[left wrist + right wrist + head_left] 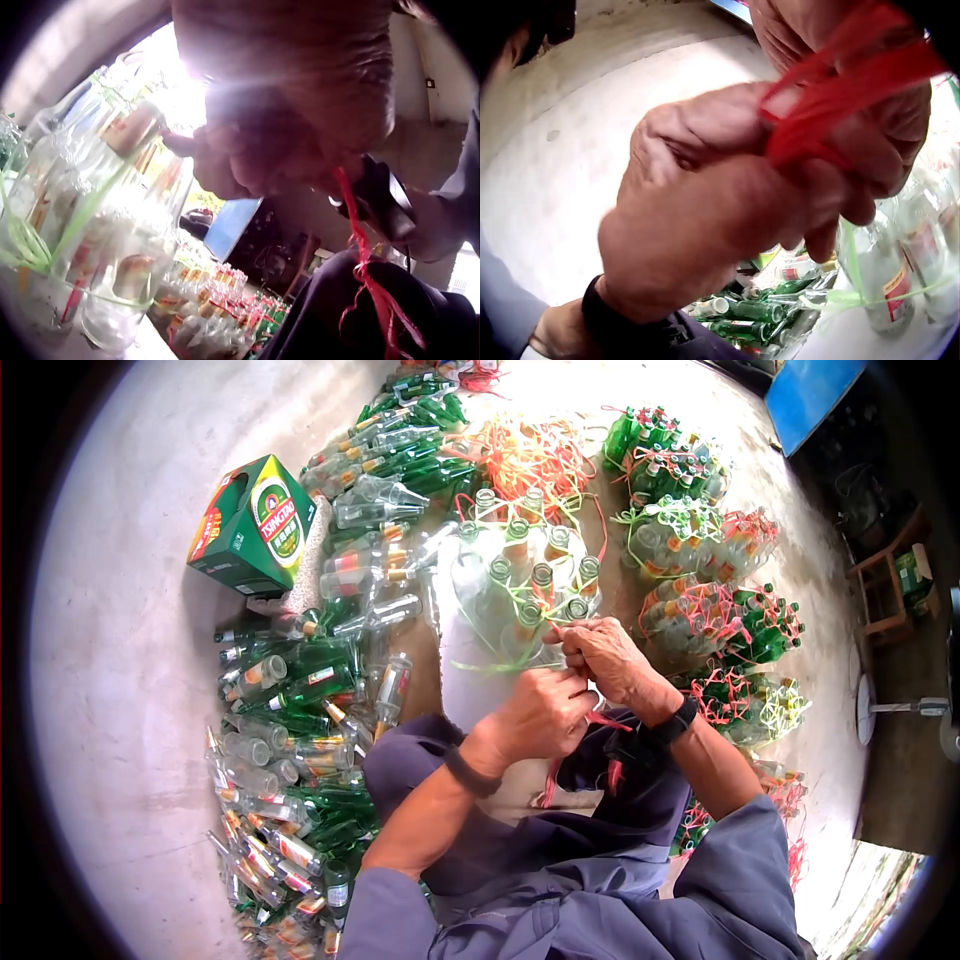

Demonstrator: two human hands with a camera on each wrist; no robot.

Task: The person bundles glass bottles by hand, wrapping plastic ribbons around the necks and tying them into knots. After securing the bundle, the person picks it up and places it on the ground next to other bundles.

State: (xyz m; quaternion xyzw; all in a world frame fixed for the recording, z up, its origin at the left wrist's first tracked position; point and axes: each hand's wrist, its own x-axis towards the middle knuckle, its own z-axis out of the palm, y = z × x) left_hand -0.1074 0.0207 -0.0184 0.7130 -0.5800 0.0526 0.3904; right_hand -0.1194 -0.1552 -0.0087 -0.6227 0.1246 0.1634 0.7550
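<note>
My left hand [545, 710] and right hand [615, 660] meet just in front of a group of upright clear glass bottles [470, 572]. Curled fingers on both hands pinch a red plastic strip [855, 90], which loops over the left fingers in the right wrist view. Below the hands, knotted red strip ends [382, 300] dangle beside a knee in the left wrist view. A light green strip [90, 214] runs round the bottles and between their necks. The bottles stand on a white board [470, 695].
Green and clear bottles [320, 670] lie heaped along the left. A green Tsingtao carton [240, 550] stands beyond them. Tied bottle bundles [690, 610] line the right side. A tangle of orange-red strips [530, 455] lies behind the upright bottles.
</note>
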